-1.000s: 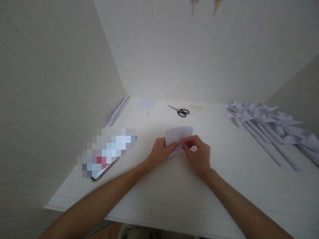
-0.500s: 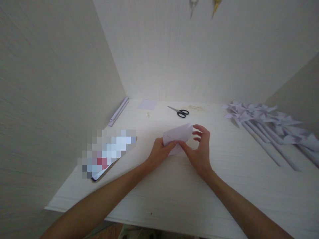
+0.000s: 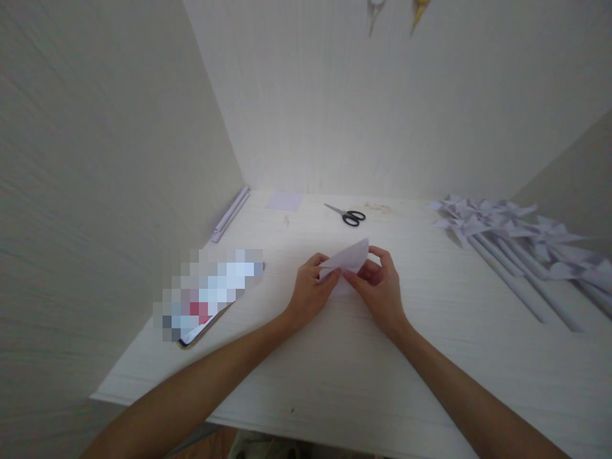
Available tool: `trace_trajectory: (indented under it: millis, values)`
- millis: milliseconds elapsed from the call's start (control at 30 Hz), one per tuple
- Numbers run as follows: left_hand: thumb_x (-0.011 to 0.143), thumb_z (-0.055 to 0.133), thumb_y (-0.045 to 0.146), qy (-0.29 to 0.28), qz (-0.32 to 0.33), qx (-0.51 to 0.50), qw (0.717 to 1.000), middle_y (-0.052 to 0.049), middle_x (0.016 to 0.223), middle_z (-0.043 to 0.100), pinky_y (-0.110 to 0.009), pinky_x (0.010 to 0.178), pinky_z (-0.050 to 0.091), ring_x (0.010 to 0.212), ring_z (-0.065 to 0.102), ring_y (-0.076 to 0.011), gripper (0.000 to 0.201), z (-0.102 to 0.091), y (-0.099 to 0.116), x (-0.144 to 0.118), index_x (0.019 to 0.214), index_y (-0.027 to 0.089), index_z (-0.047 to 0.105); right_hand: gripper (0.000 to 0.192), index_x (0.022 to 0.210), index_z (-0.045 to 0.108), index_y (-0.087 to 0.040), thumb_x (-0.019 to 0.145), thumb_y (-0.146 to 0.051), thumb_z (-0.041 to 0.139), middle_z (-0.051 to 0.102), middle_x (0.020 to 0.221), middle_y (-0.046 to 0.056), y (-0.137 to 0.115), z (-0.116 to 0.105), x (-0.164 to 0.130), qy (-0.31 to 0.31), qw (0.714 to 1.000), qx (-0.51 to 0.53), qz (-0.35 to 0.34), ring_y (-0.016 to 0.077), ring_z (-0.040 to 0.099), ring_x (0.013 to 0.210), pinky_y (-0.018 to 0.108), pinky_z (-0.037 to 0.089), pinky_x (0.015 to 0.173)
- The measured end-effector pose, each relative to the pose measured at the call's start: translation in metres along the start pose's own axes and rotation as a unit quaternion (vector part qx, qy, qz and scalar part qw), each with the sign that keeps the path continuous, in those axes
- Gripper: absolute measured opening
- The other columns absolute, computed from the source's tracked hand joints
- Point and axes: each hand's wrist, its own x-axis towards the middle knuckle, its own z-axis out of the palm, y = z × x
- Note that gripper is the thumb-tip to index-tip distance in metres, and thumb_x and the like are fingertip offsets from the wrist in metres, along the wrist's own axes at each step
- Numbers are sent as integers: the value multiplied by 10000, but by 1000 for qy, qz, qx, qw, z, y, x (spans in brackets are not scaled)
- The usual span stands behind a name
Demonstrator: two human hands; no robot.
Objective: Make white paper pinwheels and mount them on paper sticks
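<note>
I held a folded sheet of pale paper [image 3: 348, 258] between both hands, just above the white surface [image 3: 335, 370] near its middle. My left hand [image 3: 310, 292] pinched the paper's near left end, thumb and fingertips closed on the edge. My right hand [image 3: 377, 287] pinched it from the right, thumb under and fingers curled over the far corner. The paper's long axis ran from lower left to upper right, and its pointed end faced up and to the right, away from me, with the flap tilted rather than flat.

A pair of black-handled scissors [image 3: 348, 215] lay well beyond my hands, blades pointing left. A small square of paper [image 3: 285, 201] lay near the back wall, to the left of the scissors. Along the left wall lay thin rolled paper sticks [image 3: 231, 213]. On the right a row of paper pinwheels [image 3: 507, 233] lay with their rolled stems running toward me. A blurred flat object [image 3: 208, 293] lay on the surface to the left of my left hand.
</note>
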Motion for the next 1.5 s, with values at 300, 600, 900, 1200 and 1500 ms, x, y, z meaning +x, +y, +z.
trace_trajectory:
  millis: [300,600,900,1200,1500]
  values:
    - [710,511,253,-19,-45,-37,998,-46,773,591,-221,588,420,693,530,-130,179,6,0,-1,728,115,625,448,915,369,-241,584,-250,671,567,571,-63,1,-2,2,32,999,-3,22,136,567,523,257,451,501]
    - [541,671,231,-100,-182,-161,965,-59,746,662,-257,615,436,656,583,-153,246,-12,-14,13,749,102,645,480,924,367,-238,560,-263,679,605,597,-42,1,-8,5,-19,998,-4,58,149,574,516,275,458,497]
    - [538,643,252,-147,-219,-129,956,-20,591,621,-224,526,380,528,539,-115,171,-25,-9,19,623,105,641,486,938,366,-238,560,-236,670,583,574,-55,2,-9,4,-75,994,-38,74,138,557,504,248,429,466]
    - [532,630,302,-153,-174,58,971,-20,506,556,-208,422,309,458,476,-114,214,-24,-6,16,543,90,604,464,944,367,-230,574,-232,646,556,552,-69,3,-10,3,-92,992,-59,68,114,515,465,224,391,429]
    - [572,597,318,-139,-143,100,975,2,462,494,-203,404,258,426,424,-93,231,-20,-7,15,507,97,570,422,922,379,-230,590,-210,637,550,563,-66,2,-11,3,-87,991,-82,54,111,502,475,221,378,435]
